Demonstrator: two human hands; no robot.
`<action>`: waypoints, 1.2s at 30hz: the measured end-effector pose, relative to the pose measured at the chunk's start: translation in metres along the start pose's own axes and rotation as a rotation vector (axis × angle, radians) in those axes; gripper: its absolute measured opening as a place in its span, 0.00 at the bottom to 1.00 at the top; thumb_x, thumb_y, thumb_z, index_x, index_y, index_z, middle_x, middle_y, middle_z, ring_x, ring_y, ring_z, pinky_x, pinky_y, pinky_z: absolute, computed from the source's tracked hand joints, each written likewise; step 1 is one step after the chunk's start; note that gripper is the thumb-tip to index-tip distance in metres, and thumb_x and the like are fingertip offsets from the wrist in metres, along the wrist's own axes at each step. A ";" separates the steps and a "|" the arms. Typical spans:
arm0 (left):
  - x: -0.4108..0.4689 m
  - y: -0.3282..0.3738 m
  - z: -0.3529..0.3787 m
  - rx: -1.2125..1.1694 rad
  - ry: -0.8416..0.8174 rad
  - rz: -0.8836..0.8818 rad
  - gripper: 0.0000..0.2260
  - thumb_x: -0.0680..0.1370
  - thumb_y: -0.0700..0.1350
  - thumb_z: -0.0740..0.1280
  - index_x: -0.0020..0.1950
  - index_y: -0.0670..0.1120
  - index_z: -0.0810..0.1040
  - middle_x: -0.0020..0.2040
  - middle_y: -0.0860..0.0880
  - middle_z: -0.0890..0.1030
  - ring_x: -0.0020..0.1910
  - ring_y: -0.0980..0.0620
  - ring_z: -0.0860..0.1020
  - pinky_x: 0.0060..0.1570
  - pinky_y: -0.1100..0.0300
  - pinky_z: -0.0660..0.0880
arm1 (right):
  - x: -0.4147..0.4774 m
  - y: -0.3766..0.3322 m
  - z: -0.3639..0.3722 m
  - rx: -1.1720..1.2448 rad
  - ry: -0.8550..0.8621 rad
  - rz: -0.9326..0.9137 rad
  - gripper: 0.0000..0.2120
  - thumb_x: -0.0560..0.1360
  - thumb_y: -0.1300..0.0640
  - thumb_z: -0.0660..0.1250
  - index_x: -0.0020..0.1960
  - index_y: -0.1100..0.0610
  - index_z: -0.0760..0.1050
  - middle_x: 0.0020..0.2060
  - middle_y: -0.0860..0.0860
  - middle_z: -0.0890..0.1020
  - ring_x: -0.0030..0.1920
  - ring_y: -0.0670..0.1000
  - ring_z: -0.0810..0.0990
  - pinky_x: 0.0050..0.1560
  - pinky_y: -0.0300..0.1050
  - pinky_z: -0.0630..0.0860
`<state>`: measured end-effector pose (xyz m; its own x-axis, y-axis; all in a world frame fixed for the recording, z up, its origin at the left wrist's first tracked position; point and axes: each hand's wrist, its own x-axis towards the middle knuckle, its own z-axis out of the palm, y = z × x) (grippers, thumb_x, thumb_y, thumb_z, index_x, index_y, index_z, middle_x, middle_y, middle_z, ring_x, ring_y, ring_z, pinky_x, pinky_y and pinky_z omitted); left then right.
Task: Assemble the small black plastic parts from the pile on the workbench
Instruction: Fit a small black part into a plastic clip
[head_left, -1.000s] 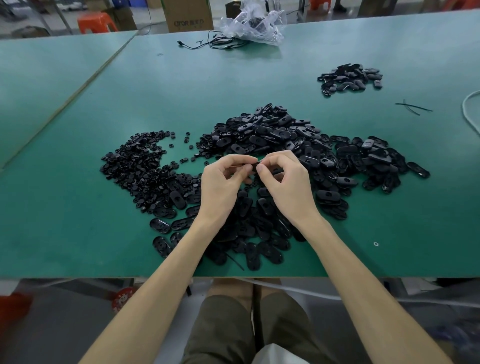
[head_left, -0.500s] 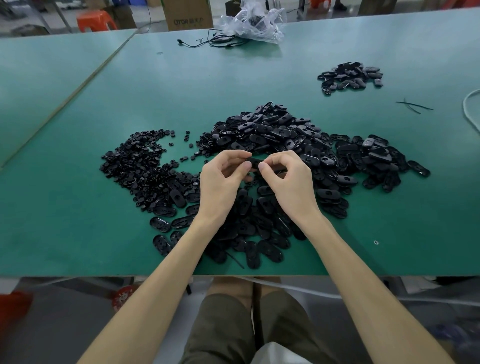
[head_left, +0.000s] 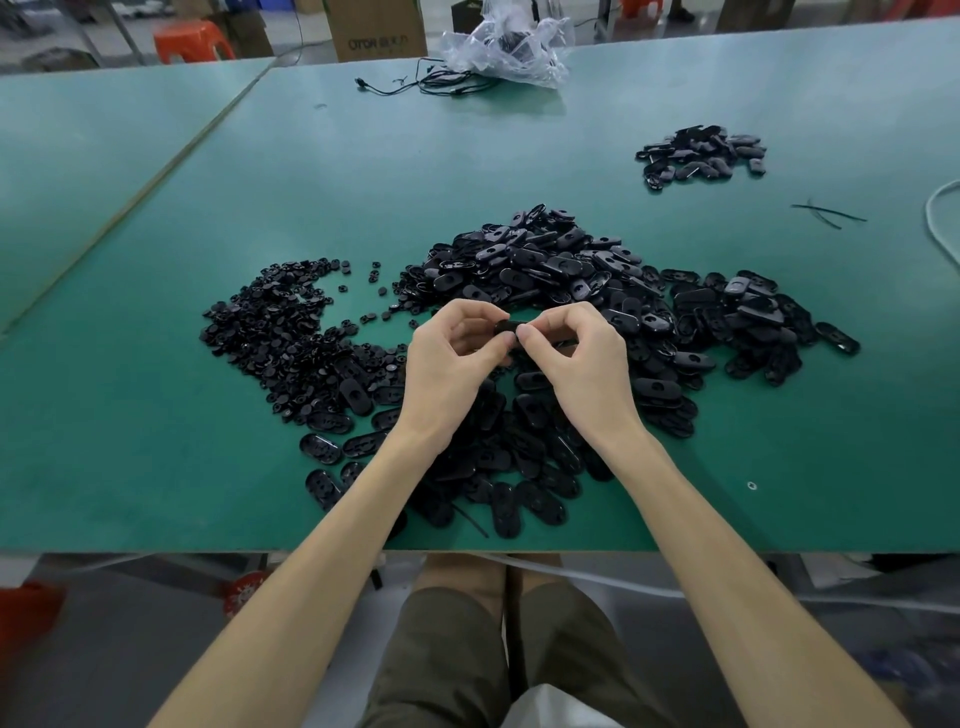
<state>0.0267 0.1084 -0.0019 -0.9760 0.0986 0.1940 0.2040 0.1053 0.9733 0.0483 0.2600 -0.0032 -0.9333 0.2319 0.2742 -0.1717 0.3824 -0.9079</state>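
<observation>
Over the pile on the worktop, our left hand and right hand still pinch one part between them; little has shifted in a second, so we judge this fit unfinished

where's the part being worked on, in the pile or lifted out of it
Lifted out: the left hand and right hand pinch the black part between their fingertips, above the pile.

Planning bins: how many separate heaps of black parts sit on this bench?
2: the big spread mid-bench, and a small heap at the far right. Parts under the forearms may be hidden.
</observation>
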 end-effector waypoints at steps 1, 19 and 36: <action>0.000 0.000 0.000 -0.006 0.007 -0.009 0.08 0.77 0.35 0.75 0.55 0.42 0.82 0.48 0.45 0.87 0.47 0.46 0.86 0.54 0.51 0.83 | 0.000 0.000 0.000 0.002 -0.006 -0.005 0.07 0.79 0.57 0.74 0.44 0.50 0.80 0.47 0.49 0.82 0.44 0.39 0.80 0.46 0.29 0.73; 0.003 0.000 -0.002 -0.132 0.010 -0.123 0.08 0.77 0.36 0.75 0.55 0.40 0.81 0.48 0.43 0.87 0.43 0.45 0.86 0.47 0.55 0.83 | 0.000 0.001 -0.001 0.159 -0.033 0.037 0.07 0.79 0.61 0.73 0.55 0.54 0.80 0.47 0.47 0.85 0.48 0.50 0.85 0.54 0.56 0.84; 0.002 0.004 -0.003 -0.169 -0.043 -0.170 0.11 0.76 0.36 0.77 0.55 0.37 0.80 0.47 0.43 0.87 0.43 0.50 0.86 0.42 0.62 0.81 | -0.003 -0.002 -0.003 0.160 -0.027 0.035 0.05 0.78 0.61 0.74 0.53 0.55 0.82 0.45 0.47 0.86 0.46 0.48 0.86 0.52 0.48 0.84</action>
<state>0.0256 0.1059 0.0030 -0.9905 0.1357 0.0237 0.0181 -0.0428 0.9989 0.0524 0.2609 -0.0009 -0.9473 0.2179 0.2349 -0.1849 0.2270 -0.9562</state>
